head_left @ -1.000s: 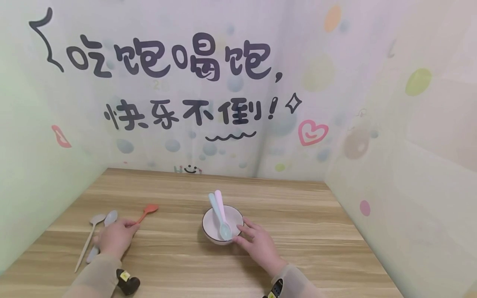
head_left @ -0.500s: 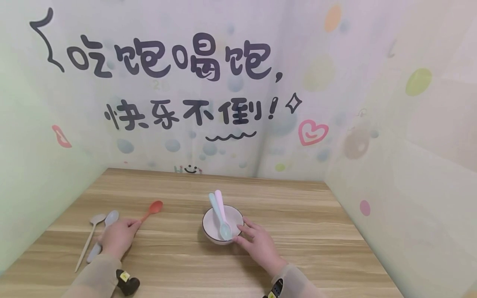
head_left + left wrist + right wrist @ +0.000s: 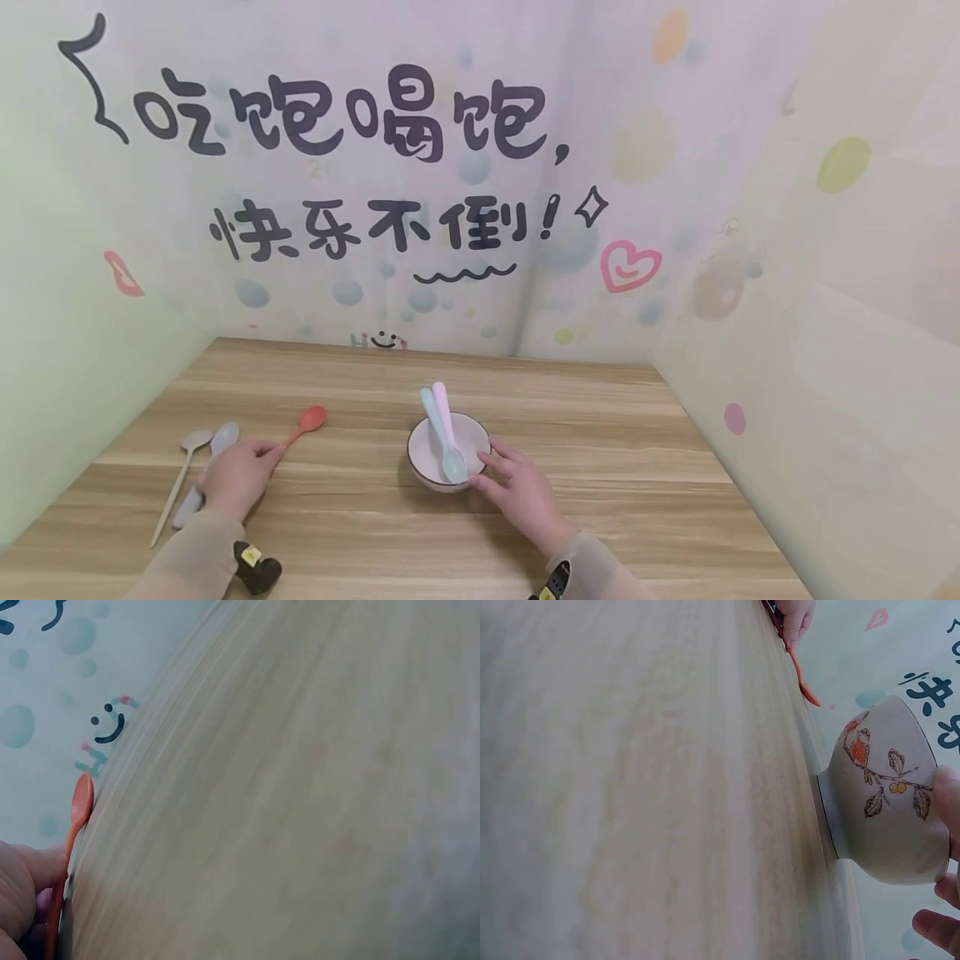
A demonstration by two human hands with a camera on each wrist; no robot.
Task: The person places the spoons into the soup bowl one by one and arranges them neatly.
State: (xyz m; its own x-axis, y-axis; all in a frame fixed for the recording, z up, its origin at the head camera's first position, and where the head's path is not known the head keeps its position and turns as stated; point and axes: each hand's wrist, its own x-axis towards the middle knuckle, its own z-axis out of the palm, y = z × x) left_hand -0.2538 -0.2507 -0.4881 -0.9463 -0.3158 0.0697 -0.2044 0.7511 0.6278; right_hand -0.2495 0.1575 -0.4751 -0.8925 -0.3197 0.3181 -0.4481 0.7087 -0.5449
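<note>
Thumb and fingers of my left hand [image 3: 238, 482] pinch the handle of an orange-red spoon [image 3: 311, 418], whose head points away to the right. In the left wrist view that spoon [image 3: 82, 799] stands out past the thumb. A small white bowl [image 3: 427, 475] with a dark rim sits upright at mid-table; the right wrist view shows the bowl's [image 3: 889, 817] bird-and-branch pattern. A light-blue spoon [image 3: 453, 462] and a pink spoon [image 3: 441, 400] lean in it, handles over the far rim. My right hand [image 3: 525, 500] holds the bowl's right side, thumb near the front.
Left of and partly under my left hand lie a grey-lilac spoon [image 3: 225, 437] and a beige spoon [image 3: 177, 483] on the wooden table [image 3: 360, 533]. Printed curtain-like walls [image 3: 570, 317] stand at the back and both sides.
The orange-red spoon has turned in my left hand so its hollow shows more, and its head has shifted slightly right. My right hand and the bowl have stayed put.
</note>
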